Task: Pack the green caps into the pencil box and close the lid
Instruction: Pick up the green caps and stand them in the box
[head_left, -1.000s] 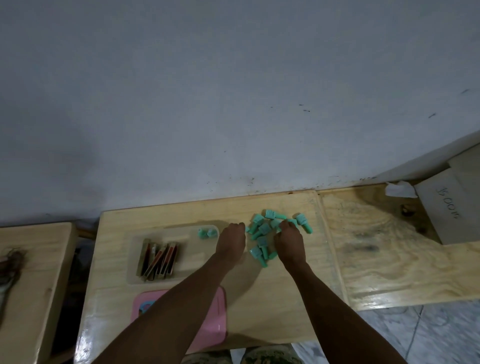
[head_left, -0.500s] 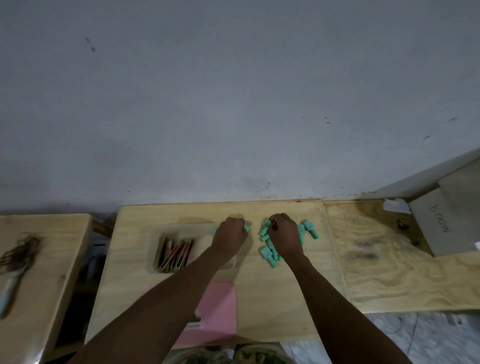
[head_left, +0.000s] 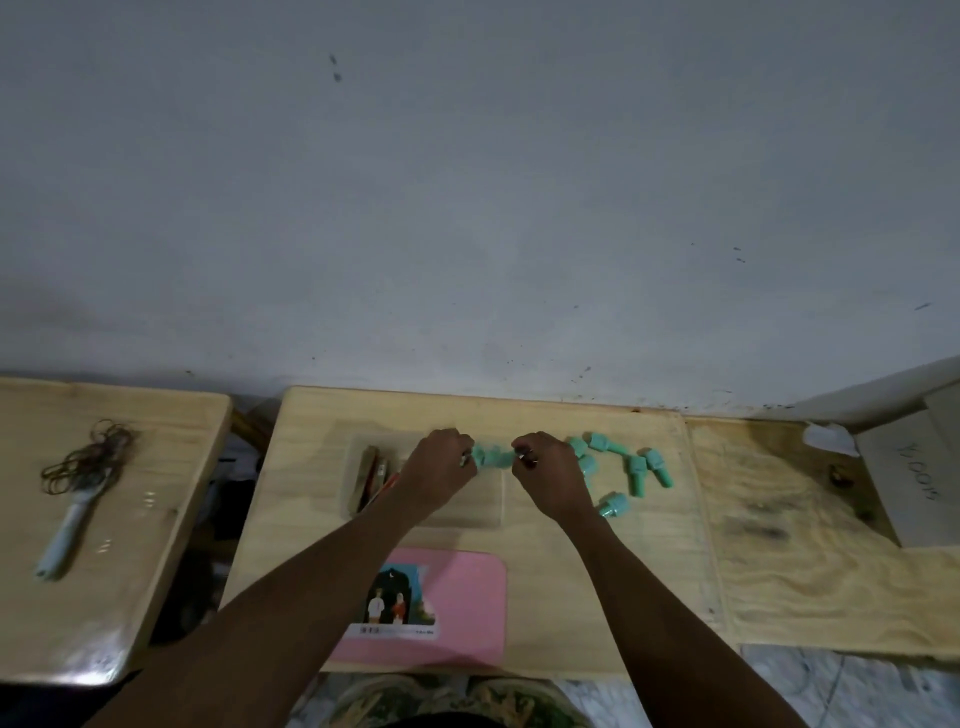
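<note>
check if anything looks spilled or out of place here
Green caps lie scattered on the table right of the pencil box, lying at mixed angles. The left hand and right hand pinch a cap cluster between them. The pink lid lies apart near the front edge.

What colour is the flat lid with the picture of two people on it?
The flat rectangular lid is pink, clearest in the head view.

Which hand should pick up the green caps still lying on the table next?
Right. The loose green caps lie just beside the right hand, on its outer side. The left hand is over the pencil box, farther from them. Both hands pinch a clump of caps now, so drop those first.
</note>
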